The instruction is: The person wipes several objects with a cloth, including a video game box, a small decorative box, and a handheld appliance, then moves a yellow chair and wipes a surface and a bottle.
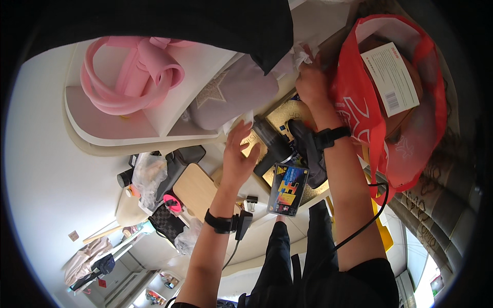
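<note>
My left hand (239, 156) is raised with its fingers apart and nothing in it, beside a dark cylinder (271, 138), perhaps a tumbler. My right hand (311, 84) reaches farther forward, its fingers closed on a crumpled white wrapper (303, 57) that they partly hide. Between my arms lies a gold box (283, 115) with a honeycomb print. On it rest the cylinder, a dark grey cloth item (308, 154) and a black box with colourful print (287, 189). A grey cushion with a star (235, 90) sits in a white shelf unit, just beyond my left fingertips.
At right stands a red bag (354, 104) holding a white carton (391, 79). A pink plastic item (133, 77) occupies the white shelf unit (150, 136). A wooden board (196, 188), a binder clip (251, 203) and a clear plastic bag (150, 177) lie at left. Cables trail from both wristbands.
</note>
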### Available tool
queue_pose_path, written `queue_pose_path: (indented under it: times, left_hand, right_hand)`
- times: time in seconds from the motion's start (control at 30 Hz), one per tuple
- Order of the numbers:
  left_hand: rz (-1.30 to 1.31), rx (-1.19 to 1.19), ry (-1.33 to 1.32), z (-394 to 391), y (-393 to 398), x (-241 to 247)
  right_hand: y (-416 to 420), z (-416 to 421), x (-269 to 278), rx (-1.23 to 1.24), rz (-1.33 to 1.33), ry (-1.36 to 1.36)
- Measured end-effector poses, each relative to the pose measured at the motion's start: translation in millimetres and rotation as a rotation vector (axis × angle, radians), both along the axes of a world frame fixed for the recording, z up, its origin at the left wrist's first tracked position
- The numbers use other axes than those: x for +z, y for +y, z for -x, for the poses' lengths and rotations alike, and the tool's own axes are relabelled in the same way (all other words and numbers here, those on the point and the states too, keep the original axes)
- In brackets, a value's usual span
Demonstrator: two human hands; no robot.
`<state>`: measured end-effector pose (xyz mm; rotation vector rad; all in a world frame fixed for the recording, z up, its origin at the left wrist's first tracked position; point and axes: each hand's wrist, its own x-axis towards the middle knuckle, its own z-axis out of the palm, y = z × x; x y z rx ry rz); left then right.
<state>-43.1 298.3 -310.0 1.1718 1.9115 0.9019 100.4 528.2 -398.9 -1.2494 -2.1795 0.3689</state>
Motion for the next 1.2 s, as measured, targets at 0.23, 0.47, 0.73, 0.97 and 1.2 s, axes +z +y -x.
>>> queue_pose_path:
  times: [0.23,0.47,0.73,0.97,1.2]
  left_hand:
    - [-0.141,0.074,-0.164,0.6,10.2,8.7]
    - [-0.339,0.059,-0.231,7.1,29.3,47.0]
    - [-0.327,0.048,-0.191,16.6,33.3,46.3]
    - [-0.127,0.031,-0.189,13.5,22.4,26.3]
    - [-0.11,0.04,-0.147,11.2,20.8,11.4]
  right_hand:
    - [-61.8,27.2,4.7,0.01,0.086,0.15]
    - [-60.4,25.6,-4.3,0.084,-0.044,0.063]
    - [-72.0,23.1,1.2,0.106,-0.013,0.028]
    - [-112.2,43.5,-6.6,-0.035,0.556,0.485]
    - [-125.6,56.3,-2.0,-0.1,0.501,0.726]
